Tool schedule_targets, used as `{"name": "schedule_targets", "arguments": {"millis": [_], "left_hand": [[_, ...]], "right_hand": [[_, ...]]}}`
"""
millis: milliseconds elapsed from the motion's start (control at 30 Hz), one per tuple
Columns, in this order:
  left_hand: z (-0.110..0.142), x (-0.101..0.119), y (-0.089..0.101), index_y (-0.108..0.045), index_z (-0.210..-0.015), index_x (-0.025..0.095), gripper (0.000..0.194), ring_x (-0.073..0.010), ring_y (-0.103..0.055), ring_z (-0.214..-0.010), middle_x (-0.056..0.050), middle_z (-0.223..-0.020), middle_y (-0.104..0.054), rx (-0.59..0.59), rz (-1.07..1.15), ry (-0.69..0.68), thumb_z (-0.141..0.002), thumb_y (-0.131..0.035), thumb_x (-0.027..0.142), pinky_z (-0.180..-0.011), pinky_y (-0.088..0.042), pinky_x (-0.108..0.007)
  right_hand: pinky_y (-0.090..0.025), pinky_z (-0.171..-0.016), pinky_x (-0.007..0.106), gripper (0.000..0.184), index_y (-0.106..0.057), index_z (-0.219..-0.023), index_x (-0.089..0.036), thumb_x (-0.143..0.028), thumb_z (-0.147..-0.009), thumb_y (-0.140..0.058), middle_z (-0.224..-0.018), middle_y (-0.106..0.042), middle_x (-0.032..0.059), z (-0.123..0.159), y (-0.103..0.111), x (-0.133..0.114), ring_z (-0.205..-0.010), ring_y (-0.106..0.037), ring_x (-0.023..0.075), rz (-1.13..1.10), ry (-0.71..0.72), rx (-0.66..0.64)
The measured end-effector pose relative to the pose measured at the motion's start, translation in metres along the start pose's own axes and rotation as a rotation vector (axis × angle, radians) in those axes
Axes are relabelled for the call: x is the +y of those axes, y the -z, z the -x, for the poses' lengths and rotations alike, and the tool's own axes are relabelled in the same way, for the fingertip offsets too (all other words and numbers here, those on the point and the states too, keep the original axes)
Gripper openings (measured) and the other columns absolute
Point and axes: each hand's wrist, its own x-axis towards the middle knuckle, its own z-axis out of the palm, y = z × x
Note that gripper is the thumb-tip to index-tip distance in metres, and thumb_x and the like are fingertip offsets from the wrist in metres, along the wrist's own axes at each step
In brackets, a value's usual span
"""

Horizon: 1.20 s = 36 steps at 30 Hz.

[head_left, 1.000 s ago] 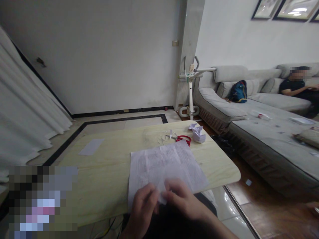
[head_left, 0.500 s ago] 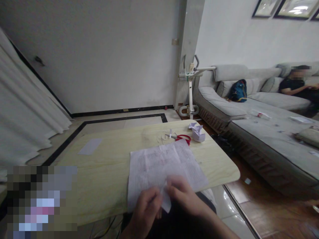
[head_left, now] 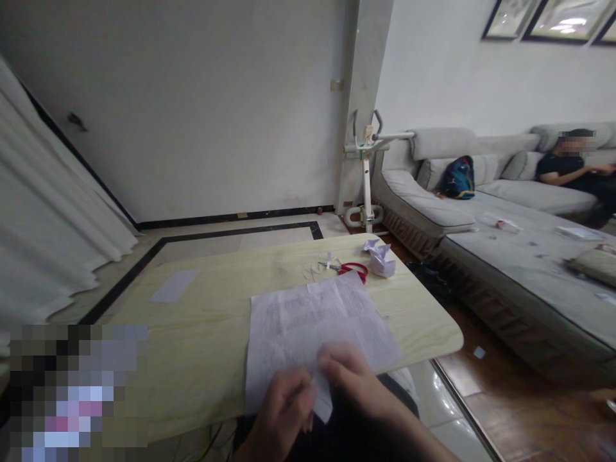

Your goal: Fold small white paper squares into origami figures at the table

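Observation:
Both hands meet at the near table edge over a small piece of white paper (head_left: 323, 405). My left hand (head_left: 290, 401) is closed, pinching the paper's left side. My right hand (head_left: 349, 377) is blurred, its fingers curled onto the paper's upper part. Beneath and beyond them lies a large creased printed sheet (head_left: 308, 321), flat on the table. Red-handled scissors (head_left: 353, 268) rest behind that sheet, with thin paper scraps (head_left: 315, 271) beside the blades. To their right stands a folded paper piece (head_left: 382, 260).
The pale wooden table (head_left: 206, 346) has a loose white slip (head_left: 174, 286) on its left. Beyond it are an exercise machine (head_left: 367, 179) and a grey sofa (head_left: 520, 289) with a blue backpack (head_left: 459, 178). A person (head_left: 570, 170) sits on the sofa.
My hands stay together on the small paper, with slight finger motion; its lower tip has shifted a little downward. The view has tilted slightly. Scissors and large sheet stay put.

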Motion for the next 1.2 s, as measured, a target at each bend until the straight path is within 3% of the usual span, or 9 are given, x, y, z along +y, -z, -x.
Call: {"name": "schedule_targets", "arguments": {"millis": [267,433,567,667,900,1200], "left_hand": [[-0.002,0.002,0.001,-0.053,-0.062,0.021,0.028,-0.0121,-0.047,-0.050,0.006,-0.051,-0.045,-0.102,-0.019,0.009,-0.079,-0.061,0.042,-0.052,-0.042,-0.022],[-0.001,-0.004,0.005,-0.052,-0.060,0.021,0.029,-0.0120,-0.050,-0.052,0.004,-0.055,-0.047,-0.069,-0.090,-0.065,-0.082,-0.058,0.039,-0.055,-0.044,-0.022],[-0.001,-0.015,0.008,-0.056,-0.064,0.021,0.024,-0.0125,-0.053,-0.053,0.003,-0.060,-0.051,0.017,-0.181,-0.155,-0.082,-0.058,0.037,-0.053,-0.045,-0.022],[-0.005,-0.019,0.008,-0.058,-0.066,0.021,0.024,-0.0145,-0.055,-0.057,0.002,-0.061,-0.055,0.064,-0.339,-0.310,-0.085,-0.056,0.036,-0.056,-0.047,-0.023],[-0.019,-0.011,0.008,-0.062,-0.080,0.022,0.008,-0.0155,-0.062,-0.063,0.001,-0.069,-0.065,0.124,-0.500,-0.619,-0.083,-0.055,0.020,-0.062,-0.052,-0.022],[-0.017,-0.013,0.009,-0.058,-0.082,0.022,0.013,-0.0135,-0.063,-0.067,0.002,-0.073,-0.064,0.072,-0.572,-0.662,-0.091,-0.051,0.018,-0.064,-0.051,-0.019]], "right_hand": [[-0.030,-0.049,0.023,0.043,-0.040,-0.054,-0.021,-0.048,-0.080,-0.059,-0.055,-0.034,-0.0049,0.001,0.000,-0.003,-0.054,-0.033,0.0109,-0.017,0.007,-0.037],[-0.034,-0.052,0.023,0.035,-0.050,-0.062,-0.019,-0.046,-0.080,-0.062,-0.058,-0.043,-0.0040,-0.001,0.001,-0.008,-0.055,-0.040,0.0117,-0.061,0.071,-0.031],[-0.034,-0.054,0.022,0.028,-0.055,-0.068,-0.017,-0.041,-0.077,-0.068,-0.063,-0.047,-0.0041,-0.004,0.002,-0.009,-0.058,-0.042,0.0107,-0.075,0.165,-0.015],[-0.034,-0.053,0.022,0.026,-0.057,-0.071,-0.017,-0.039,-0.079,-0.068,-0.064,-0.048,-0.0039,-0.005,0.002,-0.008,-0.058,-0.042,0.0106,-0.089,0.197,0.019],[-0.034,-0.050,0.022,0.027,-0.058,-0.070,-0.018,-0.040,-0.080,-0.070,-0.062,-0.049,-0.0041,-0.009,0.002,-0.002,-0.054,-0.043,0.0100,-0.074,0.260,0.102],[-0.034,-0.050,0.022,0.028,-0.058,-0.070,-0.018,-0.040,-0.081,-0.071,-0.063,-0.049,-0.0039,-0.009,0.002,-0.002,-0.055,-0.042,0.0098,-0.087,0.281,0.087]]}}
